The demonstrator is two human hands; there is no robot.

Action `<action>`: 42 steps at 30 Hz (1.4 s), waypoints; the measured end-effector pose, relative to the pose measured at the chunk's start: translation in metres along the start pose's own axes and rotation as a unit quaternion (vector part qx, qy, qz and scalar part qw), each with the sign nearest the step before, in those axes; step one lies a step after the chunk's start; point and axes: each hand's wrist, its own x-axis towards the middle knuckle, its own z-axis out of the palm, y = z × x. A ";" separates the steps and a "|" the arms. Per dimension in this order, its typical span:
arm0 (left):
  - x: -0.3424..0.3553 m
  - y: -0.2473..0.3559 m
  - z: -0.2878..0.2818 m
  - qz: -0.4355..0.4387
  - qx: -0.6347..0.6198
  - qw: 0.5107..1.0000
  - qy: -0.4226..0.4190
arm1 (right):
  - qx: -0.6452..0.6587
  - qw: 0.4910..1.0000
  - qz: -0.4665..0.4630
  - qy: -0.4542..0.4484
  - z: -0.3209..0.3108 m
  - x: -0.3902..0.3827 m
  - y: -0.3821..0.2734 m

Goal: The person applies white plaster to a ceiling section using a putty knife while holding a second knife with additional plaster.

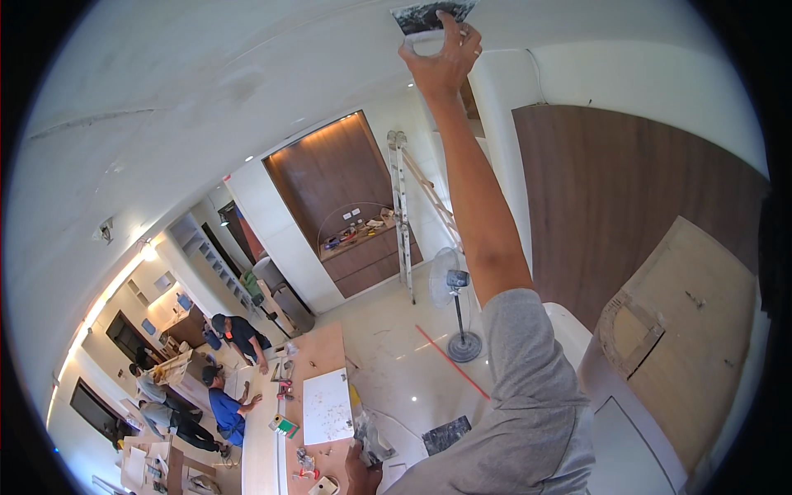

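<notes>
My right hand (445,59) is raised at the end of a stretched arm, up against the white ceiling. It is closed on a flat, dark-smeared scraper blade (419,18), which lies close to or on the ceiling surface. Low in the view, my left hand (360,472) is at the edge of the wooden worktable (328,340), partly cut off by the frame and dim. Its fingers are not clear. Just beyond it sits a crumpled, clear plastic bag (373,439). A second dark, smeared flat plate (446,435) is beside my grey sleeve.
A white board (327,406) with debris lies on the worktable. A standing fan (457,309) and a stepladder (403,214) stand beyond. Two people (227,406) work along the table's left side, others farther left. A large curved panel (676,305) is at right.
</notes>
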 end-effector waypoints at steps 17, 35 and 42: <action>-0.003 -0.003 -0.002 -0.011 -0.033 0.999 -0.003 | -0.006 0.999 -0.036 0.040 -0.017 0.010 -0.025; -0.013 -0.002 0.020 -0.007 -0.005 1.000 -0.021 | -0.050 0.989 0.064 -0.123 -0.035 -0.025 -0.001; 0.005 -0.013 0.012 -0.018 -0.003 1.000 -0.025 | 0.355 0.692 0.628 -0.013 -0.084 -0.080 0.016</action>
